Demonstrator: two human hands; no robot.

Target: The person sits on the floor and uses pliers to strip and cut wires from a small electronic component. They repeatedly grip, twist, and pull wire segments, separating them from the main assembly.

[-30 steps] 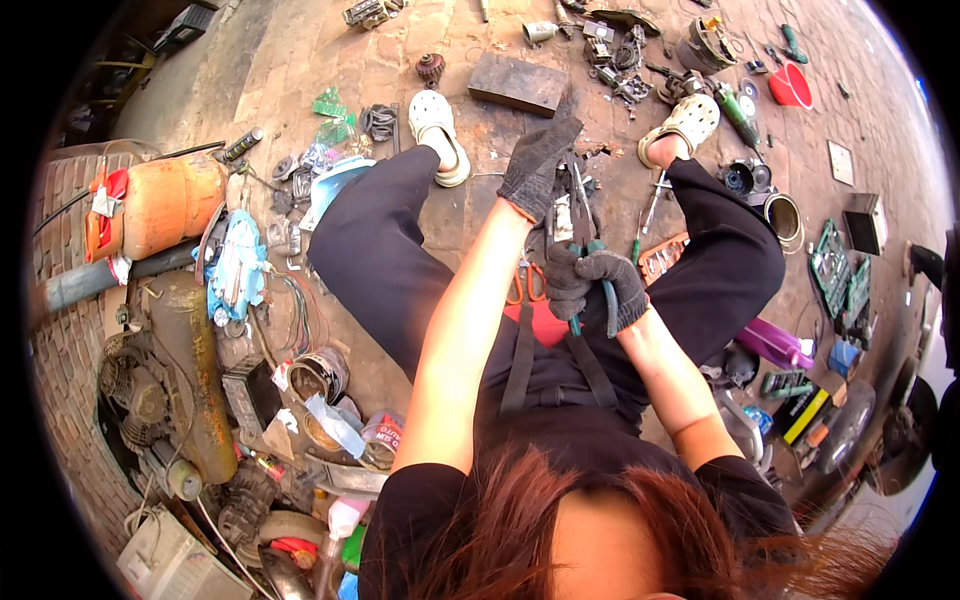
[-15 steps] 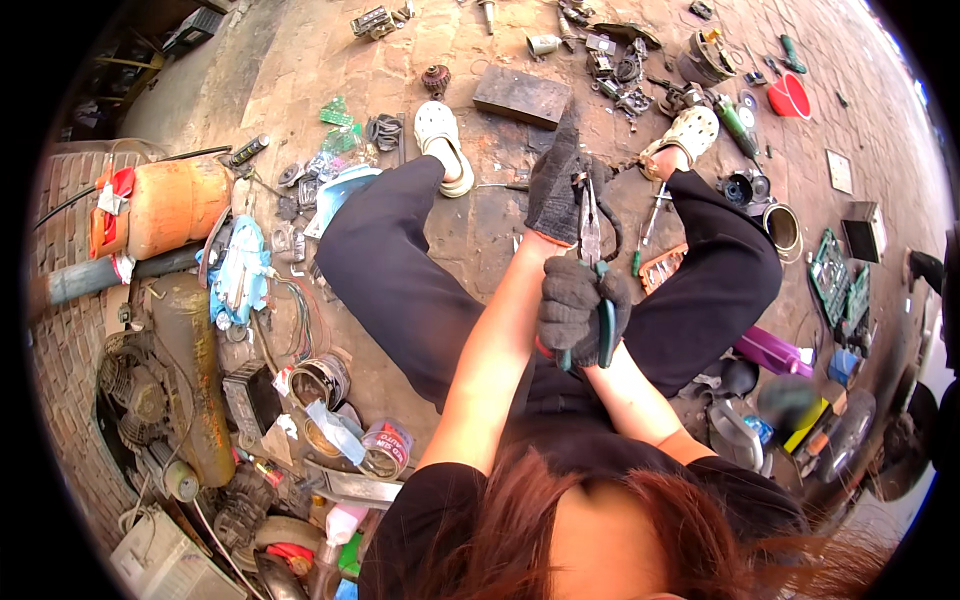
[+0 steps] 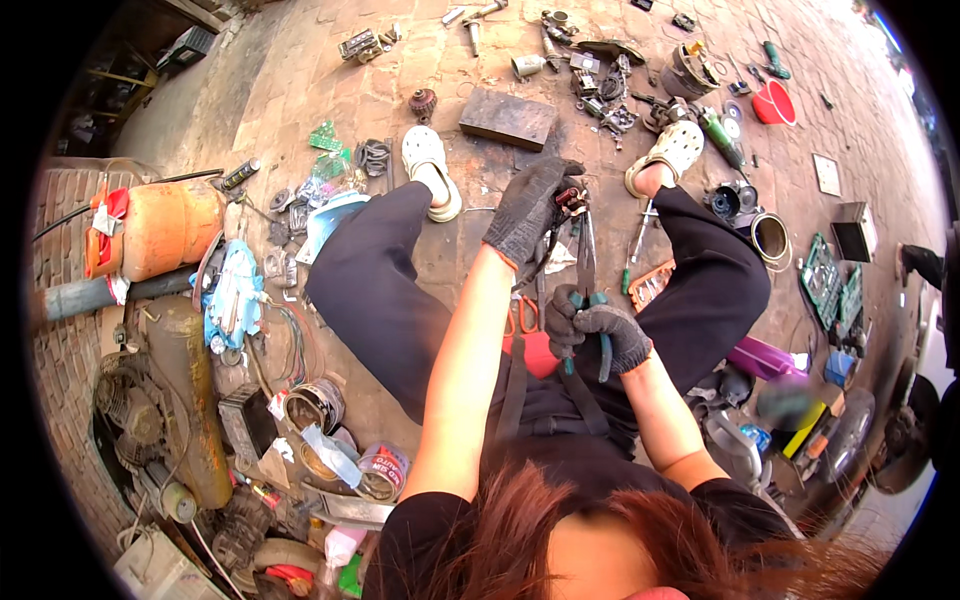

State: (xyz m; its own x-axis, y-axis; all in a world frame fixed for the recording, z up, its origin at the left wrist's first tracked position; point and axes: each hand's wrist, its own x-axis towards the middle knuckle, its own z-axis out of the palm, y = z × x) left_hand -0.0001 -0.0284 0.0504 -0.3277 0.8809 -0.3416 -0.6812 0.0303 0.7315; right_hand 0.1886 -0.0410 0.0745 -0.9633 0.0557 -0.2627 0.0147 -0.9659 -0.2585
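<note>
pliers [image 3: 586,262] – stiff steel, probably hefty, grab by the teal grips | right hand [image 3: 598,335] clenched round those grips | left hand [image 3: 530,205] pinching a small dark part [image 3: 573,198] at the jaws, above the paved floor [image 3: 470,240] between the knees | part looks tiny, likely slippery in gloves

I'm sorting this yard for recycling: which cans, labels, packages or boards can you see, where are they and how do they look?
Orange gas cylinder: far left, lying down, red-and-white tag at its end.
Labelled can: lower left on the ground, round, red and white wrapper.
Green circuit boards: right side, flat, rectangular.
White card: upper right on the paving, flat, rectangular.
No screens visible.
</note>
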